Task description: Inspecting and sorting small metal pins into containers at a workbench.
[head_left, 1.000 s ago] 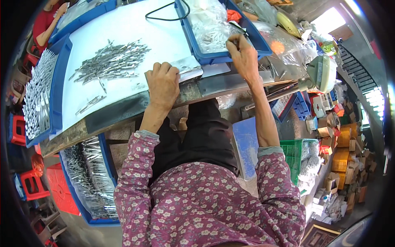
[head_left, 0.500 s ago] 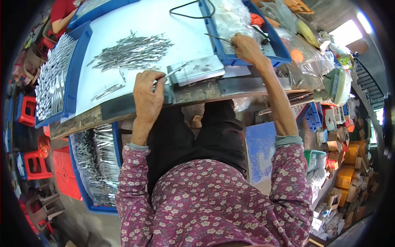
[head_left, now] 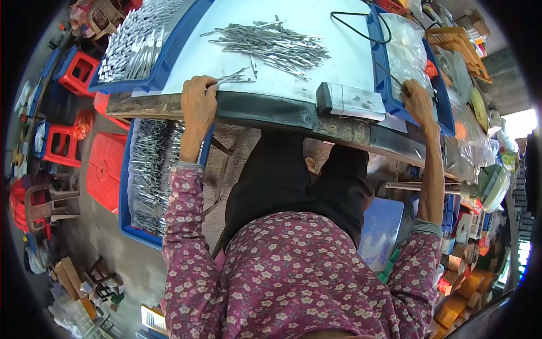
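At the table's near edge, the fingers of my left hand [head_left: 197, 107] are pinched together, apparently on one end of a thin metal strip [head_left: 230, 76]. A few similar pieces lie beside its tip. Beyond them spreads a loose pile of thin grey metal strips [head_left: 271, 45] on the white table surface [head_left: 186, 56]. My right hand [head_left: 419, 101] is closed round a thin dark rod [head_left: 389, 73], over the near end of a blue tray [head_left: 379, 28] that contains clear plastic bags. Between my hands sits a block [head_left: 355, 101] with a pale, smudged top and a dark end.
A blue bin [head_left: 175, 53] of white-ended metal pieces stands at the left. Below the table edge is another blue bin [head_left: 127, 186] full of metal parts. A black cord loop [head_left: 361, 31] lies at the far right. Red stools [head_left: 62, 141] stand on the floor at left.
My left hand has moved away from the block to the small group of strips on its left. My right hand stays by the tray with the rod. The whole view has shifted.
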`<action>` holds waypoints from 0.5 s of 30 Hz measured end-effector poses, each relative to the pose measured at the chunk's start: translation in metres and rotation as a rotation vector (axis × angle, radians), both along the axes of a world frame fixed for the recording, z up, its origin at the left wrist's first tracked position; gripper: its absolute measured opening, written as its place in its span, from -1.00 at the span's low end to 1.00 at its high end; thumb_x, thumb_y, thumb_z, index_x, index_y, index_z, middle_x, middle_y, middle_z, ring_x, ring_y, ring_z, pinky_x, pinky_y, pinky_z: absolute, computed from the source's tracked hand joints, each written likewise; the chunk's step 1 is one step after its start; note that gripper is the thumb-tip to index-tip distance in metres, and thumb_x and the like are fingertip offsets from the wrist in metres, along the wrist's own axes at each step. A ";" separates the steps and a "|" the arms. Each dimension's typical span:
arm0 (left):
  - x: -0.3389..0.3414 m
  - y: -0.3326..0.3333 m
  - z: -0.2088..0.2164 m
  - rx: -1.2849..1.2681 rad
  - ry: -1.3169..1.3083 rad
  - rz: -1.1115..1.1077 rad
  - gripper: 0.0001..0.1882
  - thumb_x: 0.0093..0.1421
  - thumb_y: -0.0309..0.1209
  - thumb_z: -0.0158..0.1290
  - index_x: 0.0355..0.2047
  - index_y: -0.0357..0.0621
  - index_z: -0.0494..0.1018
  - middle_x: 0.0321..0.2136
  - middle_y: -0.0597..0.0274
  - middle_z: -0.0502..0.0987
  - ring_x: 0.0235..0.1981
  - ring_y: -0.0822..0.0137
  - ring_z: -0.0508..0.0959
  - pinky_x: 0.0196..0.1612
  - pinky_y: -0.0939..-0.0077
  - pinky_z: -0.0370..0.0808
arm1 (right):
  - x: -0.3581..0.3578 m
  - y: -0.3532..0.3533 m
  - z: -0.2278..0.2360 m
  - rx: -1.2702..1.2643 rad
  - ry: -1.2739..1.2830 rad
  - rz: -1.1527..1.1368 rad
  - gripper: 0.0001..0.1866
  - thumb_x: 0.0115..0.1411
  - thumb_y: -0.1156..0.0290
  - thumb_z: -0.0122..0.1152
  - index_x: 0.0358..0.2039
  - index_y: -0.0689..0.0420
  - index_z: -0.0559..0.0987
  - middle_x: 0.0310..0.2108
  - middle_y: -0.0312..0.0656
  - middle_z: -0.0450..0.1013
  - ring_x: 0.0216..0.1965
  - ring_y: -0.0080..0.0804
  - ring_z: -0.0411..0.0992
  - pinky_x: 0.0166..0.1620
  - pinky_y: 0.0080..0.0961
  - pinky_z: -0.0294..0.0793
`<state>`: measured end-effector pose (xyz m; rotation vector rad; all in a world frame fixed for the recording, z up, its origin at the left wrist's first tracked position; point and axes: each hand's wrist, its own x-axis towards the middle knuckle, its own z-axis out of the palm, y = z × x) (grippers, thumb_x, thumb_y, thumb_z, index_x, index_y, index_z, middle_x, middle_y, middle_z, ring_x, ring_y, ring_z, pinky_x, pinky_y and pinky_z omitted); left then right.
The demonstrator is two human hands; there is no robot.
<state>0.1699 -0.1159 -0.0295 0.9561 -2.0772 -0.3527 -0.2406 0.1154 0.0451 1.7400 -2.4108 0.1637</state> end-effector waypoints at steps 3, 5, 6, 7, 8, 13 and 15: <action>-0.004 -0.011 -0.004 -0.029 -0.035 0.002 -0.92 -0.02 -0.51 0.03 -0.47 -0.22 0.47 -0.47 0.09 0.46 -0.37 0.07 0.39 -0.28 0.25 0.33 | 0.009 0.004 0.005 -0.049 -0.005 -0.020 -0.88 -0.03 0.52 0.05 -0.45 0.23 0.36 -0.44 0.01 0.33 -0.35 0.04 0.35 -0.31 -0.20 0.29; -0.008 -0.020 -0.003 -0.060 -0.047 0.010 -0.92 -0.02 -0.51 0.03 -0.47 -0.21 0.47 -0.47 0.10 0.46 -0.37 0.07 0.39 -0.28 0.25 0.33 | 0.015 0.009 0.010 -0.093 -0.078 -0.084 -0.87 -0.02 0.49 0.07 -0.44 0.23 0.37 -0.44 -0.01 0.36 -0.38 0.01 0.36 -0.33 -0.24 0.30; -0.011 -0.025 -0.003 -0.092 -0.061 0.015 -0.92 -0.02 -0.50 0.03 -0.48 -0.20 0.47 -0.47 0.11 0.46 -0.37 0.07 0.39 -0.28 0.24 0.33 | 0.016 0.011 0.011 -0.092 -0.077 -0.085 -0.87 -0.02 0.49 0.07 -0.44 0.23 0.37 -0.44 -0.01 0.36 -0.38 0.01 0.36 -0.33 -0.24 0.30; -0.012 -0.030 -0.003 -0.090 -0.061 0.013 -0.92 -0.02 -0.50 0.03 -0.48 -0.20 0.47 -0.47 0.11 0.46 -0.37 0.07 0.39 -0.28 0.24 0.33 | 0.015 0.013 0.012 -0.146 -0.096 -0.078 -0.87 0.00 0.48 0.08 -0.43 0.23 0.37 -0.46 -0.01 0.36 -0.41 -0.02 0.37 -0.35 -0.27 0.31; -0.012 -0.035 -0.005 -0.116 -0.104 0.031 -0.94 -0.01 -0.50 0.03 -0.48 -0.18 0.47 -0.47 0.13 0.46 -0.36 0.08 0.39 -0.29 0.23 0.33 | 0.016 0.014 0.012 -0.200 -0.115 -0.069 -0.86 0.01 0.47 0.09 -0.43 0.23 0.38 -0.49 -0.02 0.36 -0.44 -0.06 0.37 -0.37 -0.30 0.31; -0.007 -0.052 -0.016 -0.148 -0.259 0.061 -0.94 0.00 -0.49 0.01 -0.50 -0.09 0.48 -0.46 0.22 0.46 -0.32 0.13 0.40 -0.30 0.20 0.30 | 0.026 0.019 0.010 -0.320 -0.308 -0.067 -0.86 0.03 0.47 0.13 -0.42 0.25 0.41 -0.60 -0.14 0.32 -0.54 -0.38 0.32 -0.43 -0.46 0.28; -0.008 -0.053 -0.019 -0.113 -0.235 0.032 -0.88 0.00 -0.52 -0.02 -0.48 -0.03 0.49 -0.47 0.26 0.46 -0.31 0.15 0.39 -0.31 0.20 0.28 | 0.025 0.022 0.008 -0.373 -0.371 -0.058 -0.85 0.03 0.47 0.14 -0.41 0.26 0.41 -0.63 -0.20 0.29 -0.56 -0.50 0.27 -0.45 -0.52 0.26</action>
